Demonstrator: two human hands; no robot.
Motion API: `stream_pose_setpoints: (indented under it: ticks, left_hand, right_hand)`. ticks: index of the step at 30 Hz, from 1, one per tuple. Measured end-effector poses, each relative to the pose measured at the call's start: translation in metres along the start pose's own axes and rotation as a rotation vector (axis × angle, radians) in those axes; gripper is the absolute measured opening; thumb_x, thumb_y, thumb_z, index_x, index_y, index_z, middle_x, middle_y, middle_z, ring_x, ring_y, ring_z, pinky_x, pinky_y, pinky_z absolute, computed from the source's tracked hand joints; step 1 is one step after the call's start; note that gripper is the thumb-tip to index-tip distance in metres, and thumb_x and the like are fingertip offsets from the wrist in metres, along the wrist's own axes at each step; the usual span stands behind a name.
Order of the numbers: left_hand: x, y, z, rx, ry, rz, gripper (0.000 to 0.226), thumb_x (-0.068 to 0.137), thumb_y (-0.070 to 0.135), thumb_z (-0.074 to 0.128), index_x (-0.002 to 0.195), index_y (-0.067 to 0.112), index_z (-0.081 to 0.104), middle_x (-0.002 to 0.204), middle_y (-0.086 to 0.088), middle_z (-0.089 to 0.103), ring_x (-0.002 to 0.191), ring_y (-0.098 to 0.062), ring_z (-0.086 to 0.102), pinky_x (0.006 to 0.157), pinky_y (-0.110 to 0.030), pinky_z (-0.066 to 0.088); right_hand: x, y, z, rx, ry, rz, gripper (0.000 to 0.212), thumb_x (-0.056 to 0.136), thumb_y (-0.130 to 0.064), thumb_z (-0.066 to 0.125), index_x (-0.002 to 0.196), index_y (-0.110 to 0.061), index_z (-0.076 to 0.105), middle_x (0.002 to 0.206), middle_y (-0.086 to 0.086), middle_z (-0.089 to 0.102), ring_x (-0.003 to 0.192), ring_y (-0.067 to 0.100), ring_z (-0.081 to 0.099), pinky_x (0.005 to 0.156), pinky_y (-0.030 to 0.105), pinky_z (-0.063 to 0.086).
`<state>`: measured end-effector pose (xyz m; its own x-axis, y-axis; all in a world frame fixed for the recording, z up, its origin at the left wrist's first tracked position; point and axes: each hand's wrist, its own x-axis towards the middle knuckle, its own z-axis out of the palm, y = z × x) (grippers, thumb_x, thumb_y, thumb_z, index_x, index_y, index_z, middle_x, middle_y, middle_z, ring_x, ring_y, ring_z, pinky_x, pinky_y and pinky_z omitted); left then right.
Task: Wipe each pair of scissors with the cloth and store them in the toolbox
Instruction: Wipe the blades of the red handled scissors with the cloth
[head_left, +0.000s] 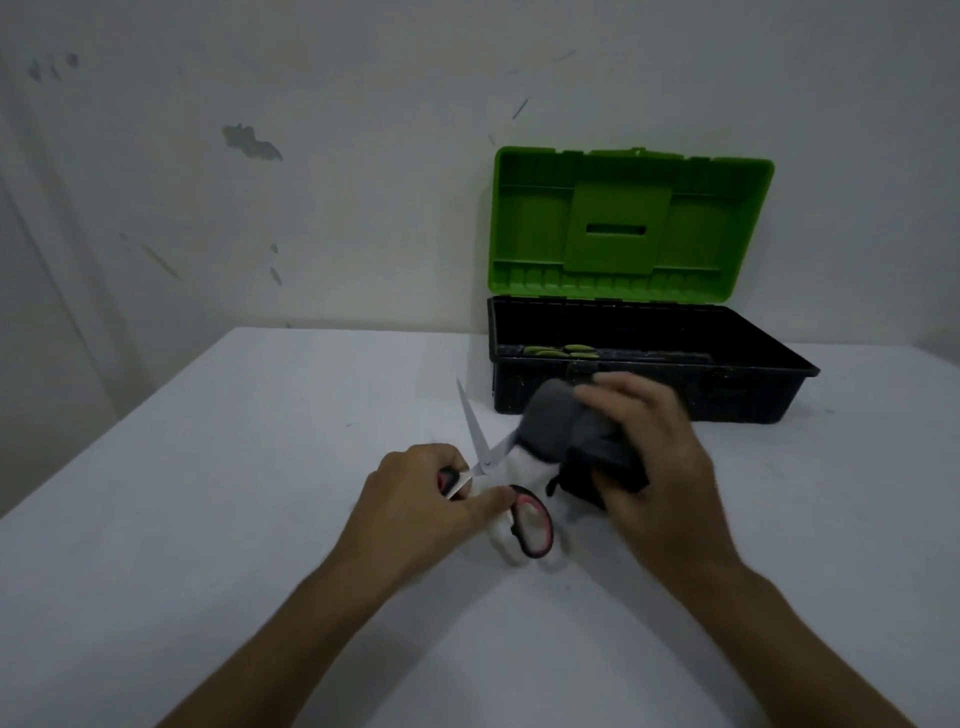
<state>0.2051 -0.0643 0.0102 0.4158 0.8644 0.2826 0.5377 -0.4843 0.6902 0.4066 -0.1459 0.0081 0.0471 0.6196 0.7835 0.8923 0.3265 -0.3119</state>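
Observation:
A pair of scissors (530, 525) with black and red handles is open above the white table. My left hand (415, 493) grips one handle. One steel blade points up and away. The other blade runs right into a grey, black and white cloth (561, 431), which my right hand (649, 447) clutches around it. Behind stands the toolbox (649, 387), a black tray with its green lid (628, 223) raised against the wall. Green-handled tools (563, 352) lie inside at the tray's left.
The white table (234, 467) ends at a left edge that slants toward me. A marked white wall (260, 156) rises right behind the toolbox. Part of the cloth hangs down beneath the scissors onto the table.

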Motion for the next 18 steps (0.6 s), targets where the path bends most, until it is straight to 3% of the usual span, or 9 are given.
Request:
stream_pose_setpoints:
  ticks: [2, 5, 8, 11, 14, 16, 18]
  left_hand:
    - [-0.001, 0.001, 0.002, 0.002, 0.011, 0.061, 0.046, 0.07, 0.053, 0.074, 0.063, 0.012, 0.056, 0.05, 0.005, 0.044, 0.047, -0.009, 0.036, 0.046, -0.019, 0.028]
    - [-0.002, -0.001, 0.0, 0.066, 0.022, 0.142, 0.042, 0.07, 0.053, 0.073, 0.066, 0.014, 0.059, 0.049, 0.004, 0.043, 0.047, -0.01, 0.035, 0.048, -0.023, 0.028]
    - [-0.002, -0.002, -0.001, 0.055, 0.007, 0.181, 0.045, 0.068, 0.056, 0.072, 0.066, 0.013, 0.059, 0.05, 0.003, 0.043, 0.048, -0.011, 0.035, 0.047, -0.02, 0.027]
    - [-0.001, -0.002, -0.002, 0.024, -0.037, 0.168, 0.044, 0.068, 0.057, 0.075, 0.063, 0.017, 0.057, 0.05, 0.004, 0.045, 0.047, -0.01, 0.037, 0.047, -0.019, 0.028]
    - [-0.001, -0.002, -0.004, -0.035, -0.086, 0.093, 0.041, 0.066, 0.055, 0.078, 0.063, 0.02, 0.057, 0.051, 0.006, 0.048, 0.045, -0.007, 0.042, 0.048, -0.022, 0.037]
    - [0.0, 0.0, -0.005, -0.143, -0.127, 0.01, 0.041, 0.068, 0.049, 0.081, 0.066, 0.015, 0.058, 0.052, 0.003, 0.05, 0.041, -0.01, 0.05, 0.045, -0.027, 0.047]
    - [0.0, 0.003, -0.005, -0.245, -0.153, -0.064, 0.041, 0.072, 0.042, 0.082, 0.073, 0.006, 0.06, 0.054, 0.001, 0.054, 0.041, -0.012, 0.058, 0.046, -0.029, 0.052]
  right_hand:
    - [-0.005, 0.002, 0.012, -0.036, -0.23, -0.102, 0.068, 0.07, -0.001, 0.069, 0.133, -0.023, 0.057, 0.144, 0.002, 0.046, 0.123, 0.022, 0.046, 0.105, 0.02, 0.035]
    - [-0.008, 0.007, 0.019, -0.106, -0.317, -0.201, 0.057, 0.079, -0.009, 0.062, 0.133, -0.025, 0.059, 0.144, -0.002, 0.049, 0.115, 0.023, 0.047, 0.098, 0.027, 0.043]
    - [-0.004, 0.011, 0.015, -0.151, -0.268, -0.242, 0.048, 0.083, -0.012, 0.049, 0.127, -0.022, 0.065, 0.136, 0.0, 0.058, 0.108, 0.025, 0.049, 0.089, 0.031, 0.047]
    - [0.0, 0.024, 0.011, -0.239, -0.171, -0.15, 0.058, 0.072, 0.005, 0.066, 0.124, -0.018, 0.067, 0.128, 0.003, 0.061, 0.107, 0.028, 0.049, 0.087, 0.036, 0.049]
    - [0.004, 0.03, -0.002, -0.26, -0.024, -0.008, 0.065, 0.063, 0.013, 0.072, 0.122, -0.014, 0.067, 0.119, 0.004, 0.063, 0.103, 0.027, 0.047, 0.088, 0.03, 0.043]
    - [0.002, 0.026, -0.008, -0.257, 0.048, -0.014, 0.057, 0.068, 0.01, 0.072, 0.12, -0.012, 0.068, 0.115, 0.005, 0.063, 0.102, 0.028, 0.047, 0.088, 0.026, 0.04]
    - [-0.001, 0.017, -0.006, -0.232, 0.021, -0.073, 0.053, 0.07, 0.004, 0.074, 0.12, -0.012, 0.068, 0.115, 0.006, 0.062, 0.103, 0.027, 0.048, 0.091, 0.02, 0.035]
